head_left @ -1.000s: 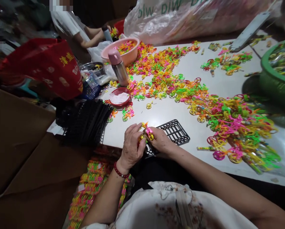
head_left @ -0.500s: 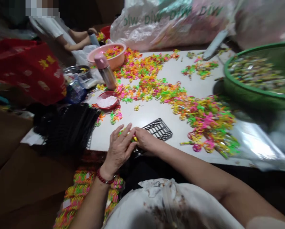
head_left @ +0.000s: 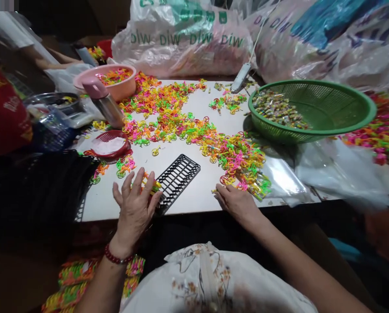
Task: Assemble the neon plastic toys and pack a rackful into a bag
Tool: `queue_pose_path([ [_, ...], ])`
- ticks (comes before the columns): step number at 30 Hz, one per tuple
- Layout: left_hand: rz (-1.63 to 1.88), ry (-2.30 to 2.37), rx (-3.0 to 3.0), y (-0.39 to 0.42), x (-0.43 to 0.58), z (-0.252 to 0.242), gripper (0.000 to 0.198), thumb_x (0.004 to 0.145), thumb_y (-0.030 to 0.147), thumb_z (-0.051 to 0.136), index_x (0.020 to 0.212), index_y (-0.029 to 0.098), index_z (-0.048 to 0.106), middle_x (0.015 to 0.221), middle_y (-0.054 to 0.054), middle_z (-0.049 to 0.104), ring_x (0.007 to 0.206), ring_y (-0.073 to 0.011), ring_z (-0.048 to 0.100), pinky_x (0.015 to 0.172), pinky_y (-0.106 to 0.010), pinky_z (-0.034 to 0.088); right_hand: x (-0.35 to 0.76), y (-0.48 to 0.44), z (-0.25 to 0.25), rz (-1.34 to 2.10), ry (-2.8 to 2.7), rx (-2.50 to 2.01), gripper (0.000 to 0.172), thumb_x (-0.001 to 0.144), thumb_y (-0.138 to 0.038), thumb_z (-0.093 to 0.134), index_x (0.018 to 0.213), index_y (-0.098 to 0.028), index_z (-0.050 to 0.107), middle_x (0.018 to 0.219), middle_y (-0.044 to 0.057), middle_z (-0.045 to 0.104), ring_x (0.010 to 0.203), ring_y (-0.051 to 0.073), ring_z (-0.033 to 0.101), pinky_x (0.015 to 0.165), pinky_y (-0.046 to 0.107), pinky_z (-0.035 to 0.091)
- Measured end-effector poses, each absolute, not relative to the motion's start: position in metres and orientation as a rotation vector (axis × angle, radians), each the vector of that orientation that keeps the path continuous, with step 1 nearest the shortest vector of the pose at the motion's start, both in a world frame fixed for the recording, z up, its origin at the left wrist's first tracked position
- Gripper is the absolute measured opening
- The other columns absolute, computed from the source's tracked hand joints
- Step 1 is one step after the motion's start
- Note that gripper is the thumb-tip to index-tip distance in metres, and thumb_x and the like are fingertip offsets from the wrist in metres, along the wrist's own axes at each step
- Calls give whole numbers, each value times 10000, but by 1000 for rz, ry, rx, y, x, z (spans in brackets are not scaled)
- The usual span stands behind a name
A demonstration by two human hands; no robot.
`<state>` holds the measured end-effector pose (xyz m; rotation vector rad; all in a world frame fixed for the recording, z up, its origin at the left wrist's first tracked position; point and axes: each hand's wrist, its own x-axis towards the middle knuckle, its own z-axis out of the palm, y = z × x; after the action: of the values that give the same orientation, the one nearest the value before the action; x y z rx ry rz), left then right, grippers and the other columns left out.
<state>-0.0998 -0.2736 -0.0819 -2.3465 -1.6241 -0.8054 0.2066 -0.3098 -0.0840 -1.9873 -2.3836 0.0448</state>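
My left hand (head_left: 134, 201), a red bead bracelet at its wrist, spreads its fingers over the lower left end of a black plastic grid rack (head_left: 181, 174). Under its thumb and fingertips, small yellow and orange plastic pieces (head_left: 155, 188) show, partly hidden. To the right, my right hand (head_left: 238, 203) is closed in a pinch on a thin yellowish stick (head_left: 214, 190), only its tip visible. That hand is beside the near end of a long heap of bright plastic toys with wheel-like rings (head_left: 233, 154).
A green basket (head_left: 311, 130) of small wrapped pieces stands right, near clear plastic bags (head_left: 279, 176). At left are a pink basin (head_left: 125, 84), a thermos (head_left: 108, 106), a red basket (head_left: 111, 152) and stacked black racks (head_left: 44, 182). A co-worker's arm (head_left: 57, 56) shows behind.
My right hand has left my left hand and moved right to the heap's near end, pinching a stick there. More of the black rack shows. The view has turned right.
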Motion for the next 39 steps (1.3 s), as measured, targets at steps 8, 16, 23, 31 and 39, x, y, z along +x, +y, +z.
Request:
queue_pose_path([
  [8, -835, -1474, -2488, -264, -98, -81, 429, 932, 301, 528, 1355, 246, 488, 1360, -78, 586, 1379, -281, 382, 1164, -566, 141, 188, -323, -87, -74, -2429, -1890, 331, 983, -407, 469, 844, -182, 668, 796, 72, 634, 636, 162, 588, 537, 275, 242],
  [16, -847, -1440, -2522, -256, -104, -86, 326, 942, 241, 495, 1266, 237, 524, 1359, -62, 590, 1338, -251, 437, 1169, -551, 160, 197, -325, -109, -58, -2216, -1906, 113, 941, -211, 497, 895, -160, 586, 777, 43, 606, 621, 160, 586, 528, 264, 328],
  [23, -804, -1455, -2543, -260, -103, -81, 342, 954, 208, 465, 1294, 241, 488, 1412, -73, 543, 1391, -229, 393, 1178, -580, 35, 191, -318, -115, 120, -1987, -1800, 240, 935, -266, 441, 1098, -137, 560, 938, 112, 663, 659, 190, 631, 550, 284, 434],
  [31, -803, -1461, -2627, -262, -104, -78, 381, 966, 160, 410, 1340, 234, 434, 1447, -92, 503, 1423, -202, 346, 1187, -572, 44, 152, -269, -101, 1101, -1575, -1398, 231, 814, -351, 575, 967, -184, 624, 811, 26, 629, 655, 144, 583, 642, 285, 495],
  [39, -813, -1412, -2750, -260, -111, -80, 490, 956, 112, 367, 1434, 223, 366, 1509, -104, 418, 1468, -186, 239, 1170, -480, 242, 84, -211, -97, 1178, -1787, -1158, 151, 809, -287, 544, 835, -169, 633, 745, 13, 627, 670, 145, 535, 665, 266, 446],
])
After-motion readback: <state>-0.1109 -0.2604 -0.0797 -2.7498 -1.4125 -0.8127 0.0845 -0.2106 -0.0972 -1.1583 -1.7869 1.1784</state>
